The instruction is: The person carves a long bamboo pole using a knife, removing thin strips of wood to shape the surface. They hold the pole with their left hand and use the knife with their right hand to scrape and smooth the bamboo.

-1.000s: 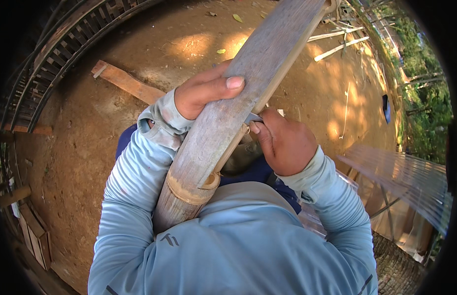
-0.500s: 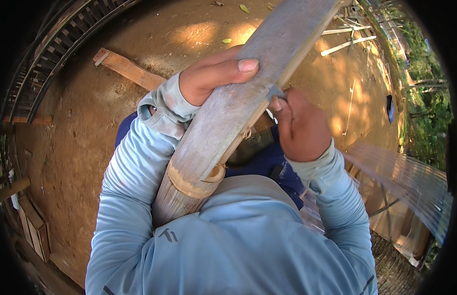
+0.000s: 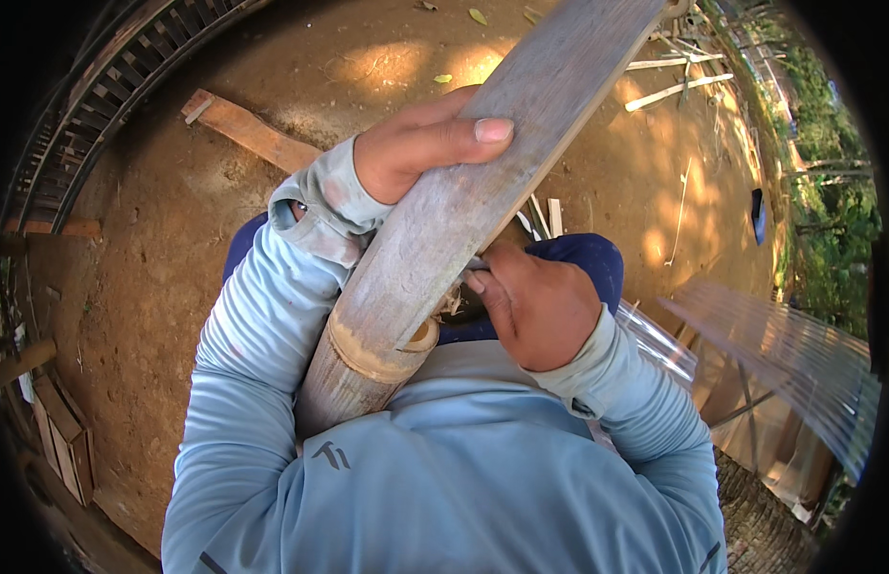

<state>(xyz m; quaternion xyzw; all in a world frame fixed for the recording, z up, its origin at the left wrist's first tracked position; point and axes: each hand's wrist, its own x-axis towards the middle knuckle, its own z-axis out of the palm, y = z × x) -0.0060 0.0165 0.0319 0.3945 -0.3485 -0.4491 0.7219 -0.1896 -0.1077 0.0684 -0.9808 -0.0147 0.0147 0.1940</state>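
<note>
Gripping the bamboo piece from its left side, the left hand lays its thumb across the upper face, other fingers mostly hidden. The right hand is curled around a largely hidden blade at the right edge; the bamboo piece slants up from the blue shirt

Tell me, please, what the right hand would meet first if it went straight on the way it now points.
Most likely the bamboo piece, at its right edge: the right hand points up-left toward it, blade foremost. Whether the blade touches is unclear.
</note>
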